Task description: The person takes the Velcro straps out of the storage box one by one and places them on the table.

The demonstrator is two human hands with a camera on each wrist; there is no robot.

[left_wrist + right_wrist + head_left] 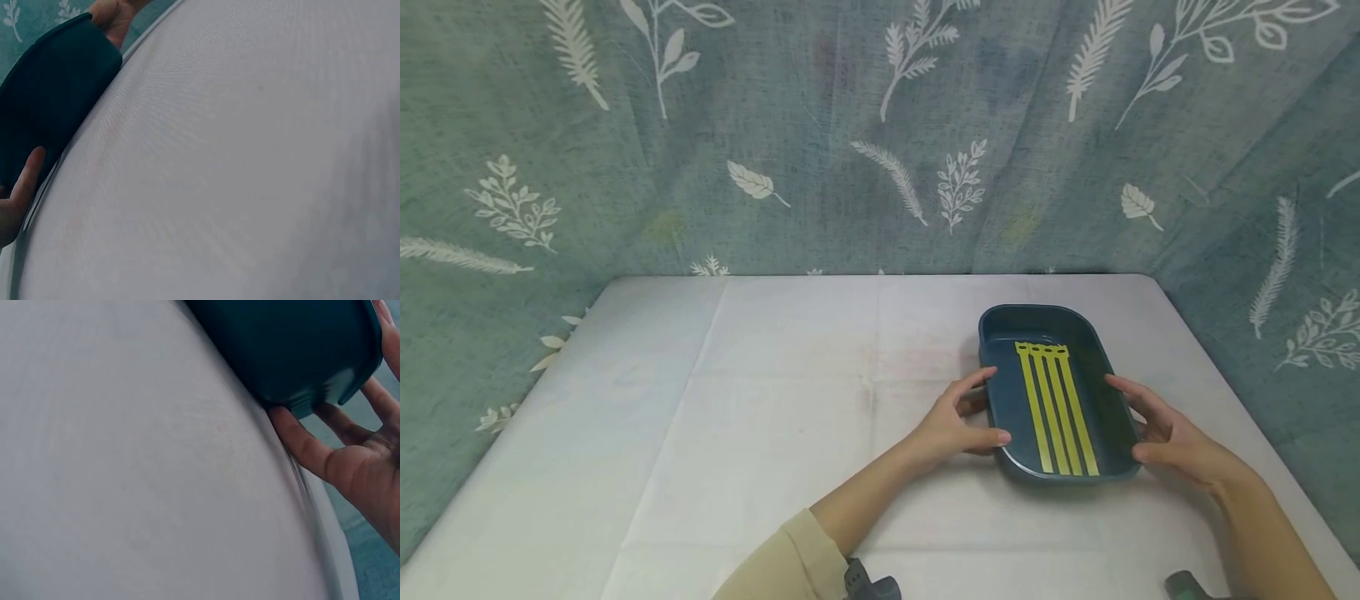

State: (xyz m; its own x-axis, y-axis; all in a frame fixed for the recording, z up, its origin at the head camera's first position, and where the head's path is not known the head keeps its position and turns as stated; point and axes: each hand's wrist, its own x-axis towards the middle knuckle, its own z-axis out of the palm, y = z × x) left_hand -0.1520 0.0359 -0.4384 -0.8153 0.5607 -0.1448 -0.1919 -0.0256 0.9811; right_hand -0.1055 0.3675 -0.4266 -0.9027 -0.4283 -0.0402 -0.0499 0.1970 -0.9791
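Observation:
A dark blue-green rectangular tray [1009, 396] with rounded corners is at the right side of the table, held from both sides. Inside it several yellow cable ties [1051, 408] with slotted heads lie side by side, heads toward the far end. My left hand [951, 427] grips the tray's left side, thumb at the near left rim. On the opposite side my right hand [1182, 440] holds the right wall, its thumb near the front right corner. In the right wrist view, fingers [306, 447] touch the tray's lower outside. Whether its base touches the table cannot be told.
A white cloth [760, 433] covers the table. Green-blue fabric [820, 167] printed with white leaves hangs behind and at the sides. The table's right edge [1247, 425] runs close by the right hand. A dark object [1186, 585] shows at the bottom right.

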